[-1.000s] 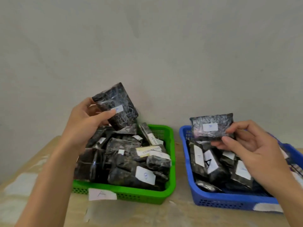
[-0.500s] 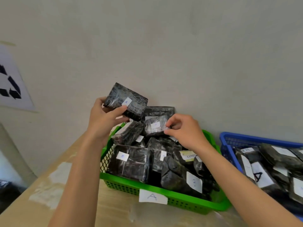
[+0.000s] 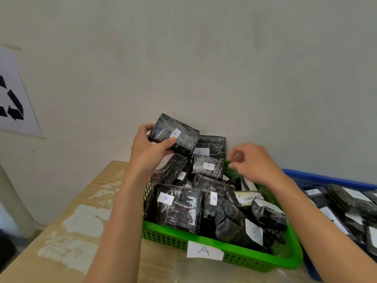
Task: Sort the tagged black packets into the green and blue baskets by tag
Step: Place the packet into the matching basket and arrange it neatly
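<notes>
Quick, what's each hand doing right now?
Left hand: closed on a black packet tagged A.
Right hand: fingers curled, holding nothing, above the green basket.

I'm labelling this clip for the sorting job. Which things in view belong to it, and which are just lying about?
Belong to the job:
- black plastic-wrapped packet tagged A, in the left hand
- right hand, holding nothing
- green plastic basket labelled A
- blue plastic basket
- black packet tagged B

Just lying about:
- white paper poster with black arrows
- pale wooden table
</notes>
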Tool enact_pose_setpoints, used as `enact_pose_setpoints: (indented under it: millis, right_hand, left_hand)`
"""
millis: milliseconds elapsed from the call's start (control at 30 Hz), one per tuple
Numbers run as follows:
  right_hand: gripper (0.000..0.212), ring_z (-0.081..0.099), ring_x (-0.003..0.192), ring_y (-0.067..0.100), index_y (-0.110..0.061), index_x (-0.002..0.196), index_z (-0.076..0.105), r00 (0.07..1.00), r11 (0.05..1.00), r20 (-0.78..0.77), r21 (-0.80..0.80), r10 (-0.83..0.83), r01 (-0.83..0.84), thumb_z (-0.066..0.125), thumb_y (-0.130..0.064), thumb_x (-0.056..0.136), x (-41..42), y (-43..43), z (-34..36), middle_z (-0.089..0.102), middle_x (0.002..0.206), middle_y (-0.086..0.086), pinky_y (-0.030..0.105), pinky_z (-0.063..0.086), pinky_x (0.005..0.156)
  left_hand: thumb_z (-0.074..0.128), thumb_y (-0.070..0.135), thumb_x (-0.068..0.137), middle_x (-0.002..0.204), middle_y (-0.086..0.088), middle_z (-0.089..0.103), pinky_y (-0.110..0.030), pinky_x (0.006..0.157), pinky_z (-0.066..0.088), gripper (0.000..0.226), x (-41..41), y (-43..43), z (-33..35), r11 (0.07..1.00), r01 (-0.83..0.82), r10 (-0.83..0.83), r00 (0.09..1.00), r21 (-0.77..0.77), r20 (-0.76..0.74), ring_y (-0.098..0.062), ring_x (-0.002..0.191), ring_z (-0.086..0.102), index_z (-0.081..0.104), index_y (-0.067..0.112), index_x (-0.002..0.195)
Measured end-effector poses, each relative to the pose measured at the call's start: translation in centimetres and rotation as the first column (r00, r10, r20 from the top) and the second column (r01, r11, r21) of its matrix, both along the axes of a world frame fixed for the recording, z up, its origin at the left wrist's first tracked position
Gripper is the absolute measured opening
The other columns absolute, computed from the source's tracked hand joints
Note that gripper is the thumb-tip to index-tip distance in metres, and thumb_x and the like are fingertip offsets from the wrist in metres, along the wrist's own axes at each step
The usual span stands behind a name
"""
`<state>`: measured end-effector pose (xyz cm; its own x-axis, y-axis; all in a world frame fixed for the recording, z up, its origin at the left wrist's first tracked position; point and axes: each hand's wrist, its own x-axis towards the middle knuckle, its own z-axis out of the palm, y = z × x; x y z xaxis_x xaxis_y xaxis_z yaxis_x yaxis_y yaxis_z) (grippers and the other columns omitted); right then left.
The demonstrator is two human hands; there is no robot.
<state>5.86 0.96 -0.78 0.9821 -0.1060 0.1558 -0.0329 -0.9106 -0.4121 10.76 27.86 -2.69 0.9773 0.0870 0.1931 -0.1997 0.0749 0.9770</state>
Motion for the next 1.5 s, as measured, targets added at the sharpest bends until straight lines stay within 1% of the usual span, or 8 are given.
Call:
enact_pose_setpoints:
  millis: [167, 333, 600, 800, 867, 967, 1200, 1500]
  right_hand:
    - [0.017, 0.069, 0.089, 0.018, -0.029, 0.093, 0.069, 0.985, 0.986, -0.042, 0.021, -0.166, 0.167, 0.084, -0.024, 0.086, -0.8, -3.8, 0.2, 0.074, 0.096, -0.002, 0.041, 0.059, 0.087]
    - [0.063, 0.066, 0.096, 0.023, -0.026, 0.118, 0.058, 0.963, 0.986, -0.238, -0.135, -0.129, 0.099, 0.088, -0.058, 0.073, -1.0, -3.5, -1.5, 0.065, 0.101, -0.003, 0.041, 0.058, 0.088]
    - [0.04, 0.069, 0.076, 0.0, -0.036, 0.097, 0.066, 0.989, 0.969, 0.115, 0.239, -0.09, 0.06, 0.095, -0.04, 0.07, -2.5, -3.8, -0.8, 0.074, 0.081, -0.014, 0.016, 0.05, 0.067]
    - [0.053, 0.078, 0.106, 0.028, -0.013, 0.13, 0.063, 0.983, 0.42, 0.182, 0.893, -0.007, -0.162, 0.073, 0.015, 0.086, -5.7, -4.6, -1.3, 0.079, 0.114, 0.014, 0.037, 0.063, 0.092]
    - [0.053, 0.076, 0.108, 0.034, -0.007, 0.132, 0.06, 0.98, 0.275, 0.197, 0.942, 0.006, -0.191, 0.068, 0.019, 0.087, -6.5, -5.0, -1.6, 0.078, 0.115, 0.02, 0.037, 0.064, 0.088]
    - [0.054, 0.075, 0.11, 0.035, -0.006, 0.134, 0.058, 0.976, 0.179, 0.217, 0.961, -0.009, -0.212, 0.066, 0.02, 0.087, -7.4, -5.3, -2.0, 0.077, 0.116, 0.023, 0.036, 0.064, 0.087]
    - [0.059, 0.075, 0.111, 0.033, -0.009, 0.136, 0.056, 0.968, 0.211, 0.245, 0.95, -0.045, -0.231, 0.073, 0.012, 0.084, -8.2, -5.8, -3.0, 0.078, 0.114, 0.019, 0.039, 0.061, 0.094]
    - [0.057, 0.077, 0.107, 0.028, -0.01, 0.129, 0.061, 0.948, 0.224, 0.286, 0.942, -0.141, -0.251, 0.082, -0.005, 0.076, -8.9, -7.4, -2.4, 0.08, 0.112, 0.014, 0.033, 0.064, 0.085]
  left_hand:
    - [0.084, 0.026, 0.083, 0.12, 0.004, 0.064, -0.04, 0.084, 0.063, 0.054, 0.2, -1.5, 0.4, 0.944, 0.007, -0.05, 0.991, 0.33, 0.122, -0.012, 0.089, 0.073, 0.055, 0.048, 0.124]
    - [0.086, 0.036, 0.08, 0.112, 0.011, 0.065, -0.012, 0.073, 0.042, 0.058, 0.7, -2.4, 0.5, 0.829, -0.013, -0.079, 0.987, 0.559, 0.141, -0.002, 0.092, 0.063, 0.058, 0.037, 0.131]
    - [0.07, 0.055, 0.088, 0.144, -0.006, 0.05, -0.05, 0.109, 0.028, 0.069, 0.5, -3.6, 0.4, 0.518, -0.147, 0.038, 0.988, 0.842, 0.149, -0.031, 0.137, 0.041, 0.048, 0.032, 0.149]
    - [0.079, 0.033, 0.086, 0.122, 0.01, 0.059, -0.036, 0.101, 0.035, 0.044, -2.0, -4.3, 1.4, 0.674, -0.271, -0.179, 0.842, 0.687, 0.508, -0.014, 0.118, 0.052, 0.064, 0.035, 0.127]
    - [0.078, 0.029, 0.088, 0.111, 0.017, 0.066, -0.026, 0.094, 0.046, 0.031, -2.4, -5.2, 2.2, 0.62, -0.075, -0.431, 0.799, 0.781, 0.419, -0.001, 0.105, 0.059, 0.069, 0.035, 0.117]
    - [0.078, 0.028, 0.09, 0.108, 0.016, 0.07, -0.016, 0.088, 0.049, 0.035, -2.3, -7.2, 3.2, 0.218, 0.204, -0.699, 0.715, 0.954, 0.007, 0.002, 0.101, 0.063, 0.069, 0.031, 0.124]
    - [0.097, 0.041, 0.062, 0.139, -0.002, 0.05, -0.036, 0.098, 0.049, 0.102, -1.4, -11.2, 4.1, -0.462, 0.238, -0.579, 0.649, 0.855, -0.494, -0.022, 0.118, 0.052, 0.046, 0.029, 0.15]
    - [0.102, 0.043, 0.049, 0.12, 0.007, 0.048, -0.03, 0.094, 0.047, 0.111, -1.0, -11.5, 3.0, -0.433, 0.246, -0.566, 0.674, 0.867, -0.474, -0.02, 0.113, 0.052, 0.044, 0.021, 0.141]
